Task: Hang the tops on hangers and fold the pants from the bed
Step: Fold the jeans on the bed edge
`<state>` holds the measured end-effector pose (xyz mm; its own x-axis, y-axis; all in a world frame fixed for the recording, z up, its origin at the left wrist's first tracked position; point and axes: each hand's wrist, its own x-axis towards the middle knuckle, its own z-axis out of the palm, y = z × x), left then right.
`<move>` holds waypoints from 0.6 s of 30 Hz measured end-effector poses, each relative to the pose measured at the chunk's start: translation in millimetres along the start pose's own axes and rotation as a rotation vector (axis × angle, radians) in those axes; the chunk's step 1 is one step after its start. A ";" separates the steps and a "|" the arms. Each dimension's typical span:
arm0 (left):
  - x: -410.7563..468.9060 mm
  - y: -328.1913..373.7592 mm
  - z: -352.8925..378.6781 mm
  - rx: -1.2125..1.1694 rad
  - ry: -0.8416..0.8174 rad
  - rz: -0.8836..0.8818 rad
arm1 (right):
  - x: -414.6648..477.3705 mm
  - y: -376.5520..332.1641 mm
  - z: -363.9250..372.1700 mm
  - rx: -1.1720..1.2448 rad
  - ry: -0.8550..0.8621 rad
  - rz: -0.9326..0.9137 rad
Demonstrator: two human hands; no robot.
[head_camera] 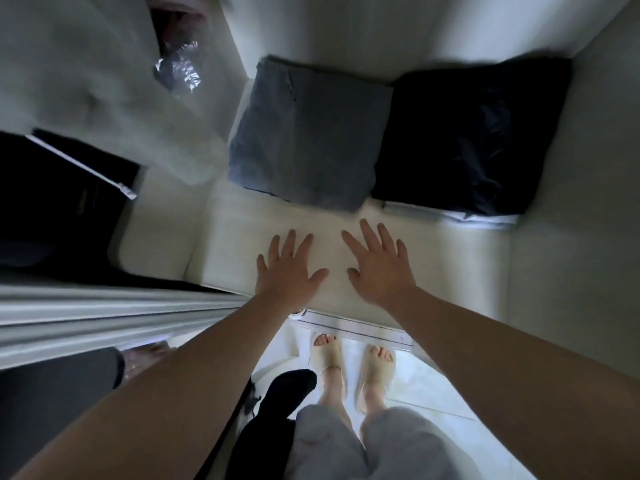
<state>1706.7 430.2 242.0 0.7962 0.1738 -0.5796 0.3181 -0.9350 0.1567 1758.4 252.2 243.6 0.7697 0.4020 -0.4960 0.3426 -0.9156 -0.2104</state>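
Two folded garments lie side by side on a white shelf [249, 233]. The grey-blue folded pants [308, 133] are on the left, and the dark navy folded pants [471, 136] on the right rest on a thin white layer [450, 211]. My left hand [289, 268] and my right hand [379, 268] are both spread flat with straight fingers over the bare front of the shelf, just short of the garments. Neither hand holds anything.
White garments [79, 81] hang at the upper left beside crinkled clear plastic [178, 69]. A dark garment with a white bar [83, 164] hangs at the left. A white panel edge [104, 317] runs below it. A sliding track [353, 329] and my sandalled feet [349, 365] are below.
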 end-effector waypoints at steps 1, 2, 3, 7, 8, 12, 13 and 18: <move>-4.1 0.9 -0.1 0.005 -0.005 0.000 | -8.4 1.2 3.5 0.004 -0.003 0.011; -13.7 3.3 -0.8 0.011 -0.010 0.002 | -23.4 1.9 5.9 0.011 -0.004 0.023; -24.4 5.7 -2.7 0.017 -0.011 0.008 | -39.9 1.3 7.0 0.014 -0.003 0.028; -71.2 17.0 -12.0 0.048 0.026 0.043 | -99.4 -2.9 8.0 0.022 0.040 0.035; -82.6 20.4 -14.6 0.045 0.047 0.048 | -111.7 -4.3 6.7 0.034 0.057 0.037; -134.3 33.5 -22.5 -0.004 0.131 0.015 | -158.2 -9.8 2.0 0.087 0.128 0.006; -148.6 37.1 -22.1 -0.031 0.157 0.002 | -169.4 -10.0 0.3 0.108 0.137 -0.007; -231.9 52.6 3.1 -0.252 0.329 -0.026 | -229.8 -4.5 -7.0 0.147 0.196 -0.138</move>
<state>1537.1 339.8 382.1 0.8955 0.3238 -0.3054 0.4234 -0.8313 0.3601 1583.7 163.9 364.4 0.8156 0.5039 -0.2844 0.3810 -0.8376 -0.3915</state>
